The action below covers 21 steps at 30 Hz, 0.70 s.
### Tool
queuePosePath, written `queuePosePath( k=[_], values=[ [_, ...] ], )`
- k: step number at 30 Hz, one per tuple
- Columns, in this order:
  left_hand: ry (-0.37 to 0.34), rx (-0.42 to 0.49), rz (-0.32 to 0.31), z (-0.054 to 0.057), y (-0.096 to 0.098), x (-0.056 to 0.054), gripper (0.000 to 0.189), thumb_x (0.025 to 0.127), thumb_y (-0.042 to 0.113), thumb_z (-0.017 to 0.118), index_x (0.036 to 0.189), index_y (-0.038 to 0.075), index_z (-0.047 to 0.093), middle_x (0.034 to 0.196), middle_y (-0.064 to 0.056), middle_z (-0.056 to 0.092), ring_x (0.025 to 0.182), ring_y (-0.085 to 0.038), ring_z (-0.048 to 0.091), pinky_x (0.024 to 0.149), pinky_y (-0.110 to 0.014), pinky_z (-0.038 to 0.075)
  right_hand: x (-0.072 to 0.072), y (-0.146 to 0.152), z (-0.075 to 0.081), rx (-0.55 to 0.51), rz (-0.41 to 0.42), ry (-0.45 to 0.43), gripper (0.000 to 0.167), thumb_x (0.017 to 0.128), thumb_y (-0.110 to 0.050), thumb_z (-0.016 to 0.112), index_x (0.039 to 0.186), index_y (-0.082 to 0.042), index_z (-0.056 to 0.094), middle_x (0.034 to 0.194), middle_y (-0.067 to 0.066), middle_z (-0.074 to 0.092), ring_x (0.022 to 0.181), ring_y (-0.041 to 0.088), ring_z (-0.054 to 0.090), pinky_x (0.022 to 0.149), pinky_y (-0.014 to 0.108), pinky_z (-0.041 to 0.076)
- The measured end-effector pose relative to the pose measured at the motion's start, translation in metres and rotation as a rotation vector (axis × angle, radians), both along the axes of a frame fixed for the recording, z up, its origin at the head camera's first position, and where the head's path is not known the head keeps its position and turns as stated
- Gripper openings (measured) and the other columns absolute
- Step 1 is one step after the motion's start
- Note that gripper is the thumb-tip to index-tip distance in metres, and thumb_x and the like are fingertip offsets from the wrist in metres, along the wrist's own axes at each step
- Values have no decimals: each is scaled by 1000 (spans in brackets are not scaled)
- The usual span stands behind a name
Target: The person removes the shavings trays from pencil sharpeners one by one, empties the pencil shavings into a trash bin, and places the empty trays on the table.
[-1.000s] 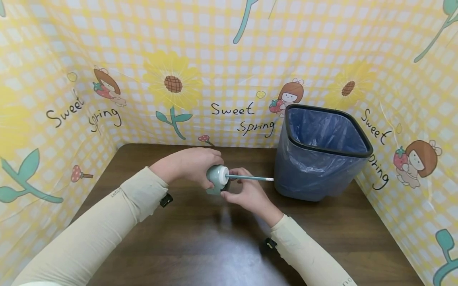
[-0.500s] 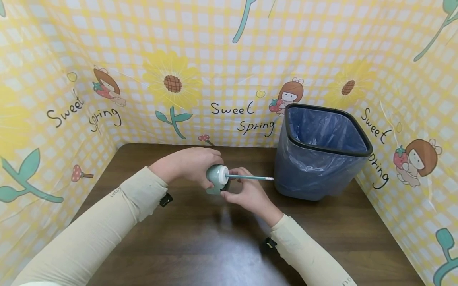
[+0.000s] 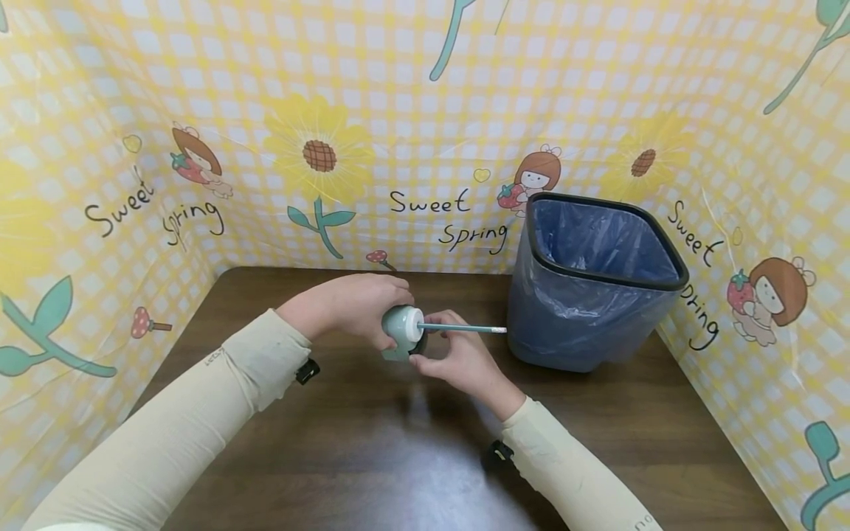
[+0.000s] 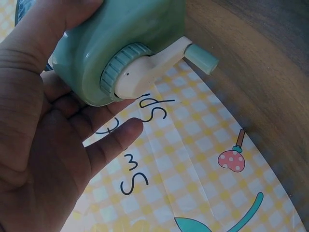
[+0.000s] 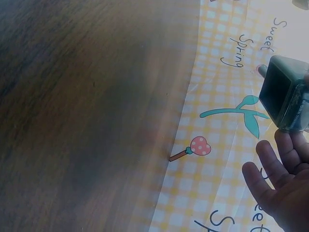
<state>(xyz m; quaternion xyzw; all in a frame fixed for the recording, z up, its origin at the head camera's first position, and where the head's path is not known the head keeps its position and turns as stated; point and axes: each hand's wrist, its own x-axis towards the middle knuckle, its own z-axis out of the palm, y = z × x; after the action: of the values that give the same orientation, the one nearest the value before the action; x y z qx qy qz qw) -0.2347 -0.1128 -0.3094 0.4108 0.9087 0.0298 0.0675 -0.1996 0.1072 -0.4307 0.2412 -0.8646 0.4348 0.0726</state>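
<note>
A pale green crank pencil sharpener (image 3: pixel 400 326) is held on its side above the table, between both hands. My left hand (image 3: pixel 361 306) grips its body from the left and above. In the left wrist view, its cream crank arm (image 4: pixel 164 62) ends in a green knob (image 4: pixel 202 59). A teal pencil (image 3: pixel 465 327) with a whitish end sticks out to the right from the sharpener's white collar. My right hand (image 3: pixel 465 363) pinches the sharpener's dark lower end between thumb and fingers. That end shows as a dark squarish box (image 5: pixel 285 92) in the right wrist view, where other fingers spread below it.
A blue bin (image 3: pixel 564 332) with a black rim and a clear liner stands at the table's back right, close to the pencil's end. A yellow checked cloth (image 3: pixel 412 133) walls the back and sides of the brown wooden table (image 3: pixel 345 457).
</note>
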Motion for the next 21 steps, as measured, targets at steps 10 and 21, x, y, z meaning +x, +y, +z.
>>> queuePosePath(
  k=[10,21],
  values=[
    [-7,-1,7,1,2,-1,57,76,42,88,121,15,68,109,5,62,95,-12,62,85,-33,57,-1,1,1,3,-7,6,55,80,-36,87,125,-15,64,122,-6,62,114,11,60,99,39,52],
    [-10,-5,-2,2,4,-1,57,76,42,88,121,13,68,108,5,61,94,-12,62,84,-32,57,0,3,2,-4,-1,-6,55,80,-35,87,125,-14,63,123,-6,62,115,15,61,99,39,52]
  ],
)
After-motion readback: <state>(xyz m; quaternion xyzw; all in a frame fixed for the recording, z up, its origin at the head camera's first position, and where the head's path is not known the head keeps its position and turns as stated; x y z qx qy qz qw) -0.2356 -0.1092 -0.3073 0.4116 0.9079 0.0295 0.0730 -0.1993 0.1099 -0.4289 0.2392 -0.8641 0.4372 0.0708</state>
